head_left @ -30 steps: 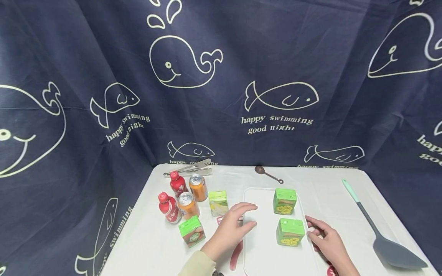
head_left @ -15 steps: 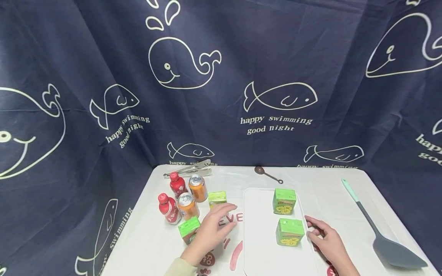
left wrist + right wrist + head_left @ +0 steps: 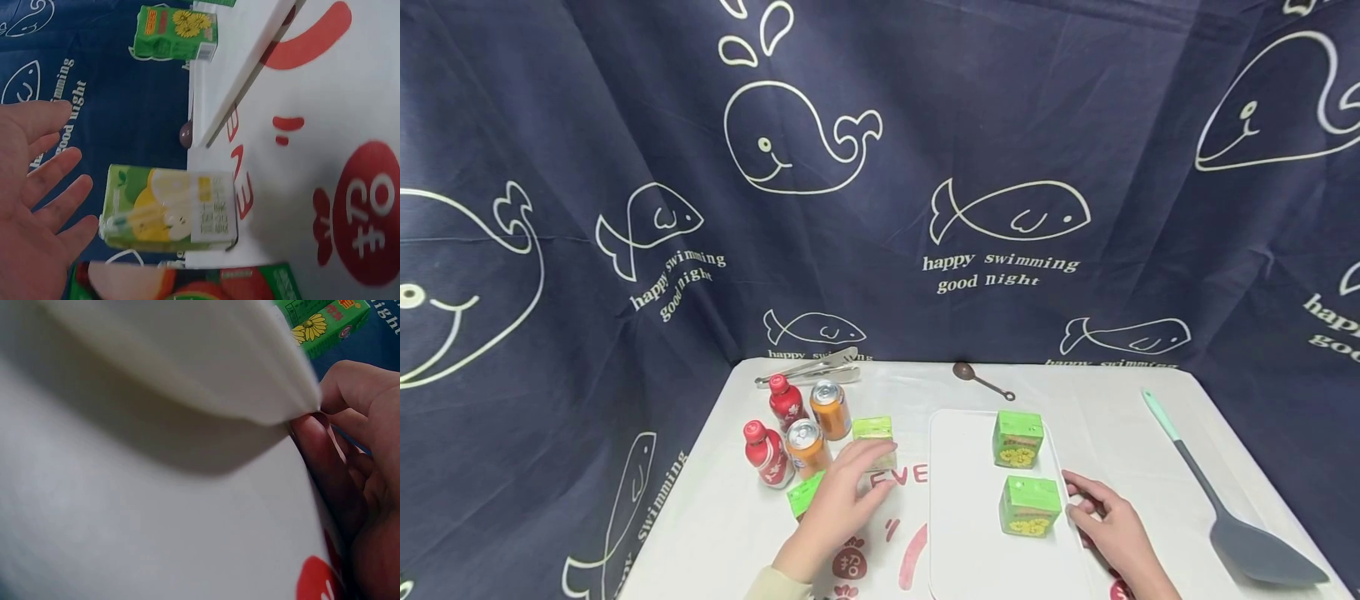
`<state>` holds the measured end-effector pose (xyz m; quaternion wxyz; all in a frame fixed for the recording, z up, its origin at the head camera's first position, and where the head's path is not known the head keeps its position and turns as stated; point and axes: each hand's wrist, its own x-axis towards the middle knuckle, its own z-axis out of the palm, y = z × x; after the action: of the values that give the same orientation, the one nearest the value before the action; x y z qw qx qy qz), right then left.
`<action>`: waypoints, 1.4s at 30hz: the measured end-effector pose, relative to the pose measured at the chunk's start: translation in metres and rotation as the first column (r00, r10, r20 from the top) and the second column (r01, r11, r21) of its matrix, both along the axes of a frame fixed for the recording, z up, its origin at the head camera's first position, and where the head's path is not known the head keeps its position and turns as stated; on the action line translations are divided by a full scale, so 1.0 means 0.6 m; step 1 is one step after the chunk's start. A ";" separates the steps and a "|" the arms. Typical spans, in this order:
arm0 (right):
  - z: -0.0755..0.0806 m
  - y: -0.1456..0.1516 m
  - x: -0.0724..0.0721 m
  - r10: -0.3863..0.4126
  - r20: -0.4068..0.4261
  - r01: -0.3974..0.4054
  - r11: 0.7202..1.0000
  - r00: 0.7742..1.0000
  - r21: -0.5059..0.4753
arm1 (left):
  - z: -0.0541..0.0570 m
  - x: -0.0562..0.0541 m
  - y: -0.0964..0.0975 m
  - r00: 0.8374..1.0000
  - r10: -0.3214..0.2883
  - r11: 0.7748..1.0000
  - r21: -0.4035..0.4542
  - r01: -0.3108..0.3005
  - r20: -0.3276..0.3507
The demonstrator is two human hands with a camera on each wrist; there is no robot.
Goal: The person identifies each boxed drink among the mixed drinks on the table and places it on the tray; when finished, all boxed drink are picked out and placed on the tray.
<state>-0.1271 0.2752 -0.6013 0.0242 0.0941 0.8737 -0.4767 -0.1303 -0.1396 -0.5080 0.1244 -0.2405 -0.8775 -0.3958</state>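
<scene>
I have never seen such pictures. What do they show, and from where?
No machine: only a person's bare left hand and right hand. The wide view comes from a head camera; the closer ones, from wrist cameras. On the white table are red bottles, orange cans, tongs, a spoon, a spatula, two drink cartons and a white tray bearing two green cartons. The left hand, holding nothing, is near the drink cartons; the right hand grips the tray's edge.

2 red bottles (image 3: 767,454) stand beside 2 orange cans (image 3: 809,447), with silver tongs (image 3: 820,363) behind. A brown spoon (image 3: 965,370) lies near the navy whale-print curtain (image 3: 910,100); a grey turner (image 3: 1247,542) lies far right.
</scene>
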 end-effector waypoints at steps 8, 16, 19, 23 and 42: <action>0.000 0.002 0.000 0.003 -0.008 -0.003 1.000 1.000 0.000 | -0.003 0.007 -0.040 0.997 0.075 0.997 0.006 -0.075 -0.023; 0.002 0.003 0.000 0.014 -0.007 -0.013 0.999 1.000 0.039 | 0.001 0.015 -0.082 0.989 0.146 0.989 0.007 -0.146 -0.010; 0.003 0.002 0.001 0.014 -0.009 -0.014 0.999 1.000 0.033 | -0.002 0.019 -0.096 0.985 0.174 0.985 0.013 -0.174 -0.010; 0.004 -0.001 0.002 0.001 -0.020 -0.001 1.000 1.000 -0.007 | -0.013 0.022 -0.115 0.980 0.199 0.980 0.015 -0.199 -0.027; 0.005 0.001 0.002 0.002 0.000 -0.002 1.000 1.000 0.011 | -0.042 0.047 -0.164 0.980 0.199 0.980 -0.019 -0.199 -0.013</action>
<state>-0.1259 0.2756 -0.5981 0.0242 0.0935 0.8763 -0.4719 -0.1024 -0.2380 -0.5332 0.1656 -0.1550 -0.9004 -0.3712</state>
